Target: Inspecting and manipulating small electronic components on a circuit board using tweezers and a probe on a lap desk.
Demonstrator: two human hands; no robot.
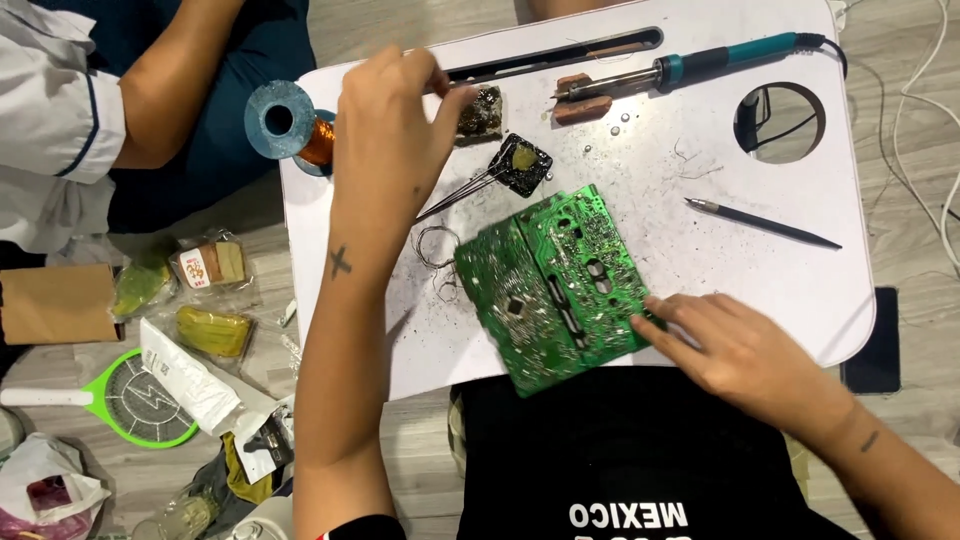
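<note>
— Two hands on the white desk (760,270), and a green board (555,290) lies tilted at six o'clock on it, near edge hanging over.

— Right hand (735,350) sits at four o'clock, fingers stretched out almost flat, tips pressing the board's right edge. Nothing gripped, just pinning it.

— And the left hand (395,120) is up at eleven o'clock, fingers curled over and pinched together. Tweezers (462,193) stick out below it toward a small black tin (522,163); whether the hand has them, I cannot tell.

— Beside that thumb sits a dark crusty sponge block (481,110). At twelve o'clock a soldering iron (690,67) with a teal handle rests on a brown block (583,100).

— Copper wire spool (290,125) at ten o'clock, off the desk's corner. Thin dark pen (765,223) lies at three o'clock, well apart from the board.

— Another person's arm (175,80) shows at the top left.
</note>
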